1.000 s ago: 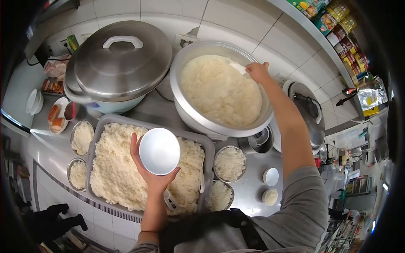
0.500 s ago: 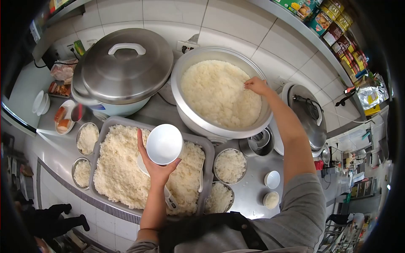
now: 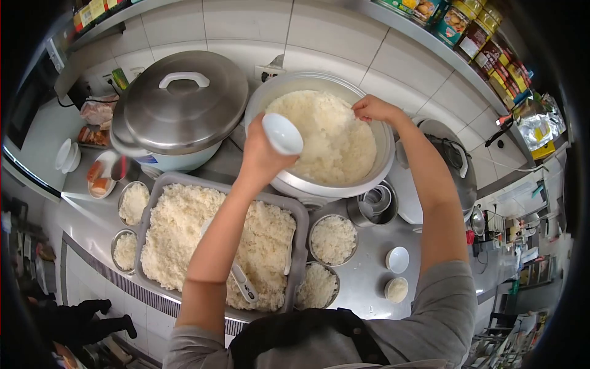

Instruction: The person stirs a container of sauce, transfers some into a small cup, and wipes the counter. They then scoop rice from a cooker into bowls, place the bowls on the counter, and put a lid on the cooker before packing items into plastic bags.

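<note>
My left hand (image 3: 261, 154) is wrapped round a small white bowl (image 3: 283, 134), tilted over the near left rim of a large pot (image 3: 384, 147). Cooked rice (image 3: 332, 138) fills much of that pot. Over its right side, my right hand (image 3: 372, 109) has its fingers pinched together; whatever they hold is too small to make out. Below my left forearm lies a grey tray (image 3: 301, 246) heaped with rice, with a white paddle (image 3: 244, 284) resting in it.
A lidded cooker (image 3: 181, 104) stands left of the pot, another (image 3: 439, 166) to its right. Metal bowls of rice (image 3: 333, 240) flank the tray. Two small white cups (image 3: 397, 260) sit at the right. A shelf (image 3: 430, 43) holds cans overhead. A person's dark-clothed legs (image 3: 86, 323) show lower left.
My left hand has moved up from above the tray to the pot, and its bowl is now tipped. My right hand has shifted slightly upward.
</note>
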The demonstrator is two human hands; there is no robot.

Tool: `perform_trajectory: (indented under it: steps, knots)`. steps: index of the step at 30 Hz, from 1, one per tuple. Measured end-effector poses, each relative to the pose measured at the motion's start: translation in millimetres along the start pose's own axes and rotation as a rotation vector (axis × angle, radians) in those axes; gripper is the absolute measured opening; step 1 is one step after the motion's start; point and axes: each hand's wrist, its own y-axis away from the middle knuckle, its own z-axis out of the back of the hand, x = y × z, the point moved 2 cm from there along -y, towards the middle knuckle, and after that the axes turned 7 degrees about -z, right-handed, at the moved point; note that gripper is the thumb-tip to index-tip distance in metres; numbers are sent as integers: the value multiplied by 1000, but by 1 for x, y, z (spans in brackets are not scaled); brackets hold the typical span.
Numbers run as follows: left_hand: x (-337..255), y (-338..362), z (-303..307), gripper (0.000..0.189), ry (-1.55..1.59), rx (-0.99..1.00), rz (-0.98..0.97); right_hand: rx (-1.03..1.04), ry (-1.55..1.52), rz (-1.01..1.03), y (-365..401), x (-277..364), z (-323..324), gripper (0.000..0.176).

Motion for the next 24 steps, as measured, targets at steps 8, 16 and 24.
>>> perform_trajectory:
  steps: [8, 16, 24]
  knots:
    - [15, -64, -94, 126, 141, 52, -96, 44, 603, -192, 20, 109, 23, 18]
    - [1, -53, -142, 139, 86, -83, 81, -273, 1381, -233, 87, 211, -64, 21]
    - [-5, -46, -87, 127, 162, -208, 34, -482, 754, 84, 117, 151, -10, 20]
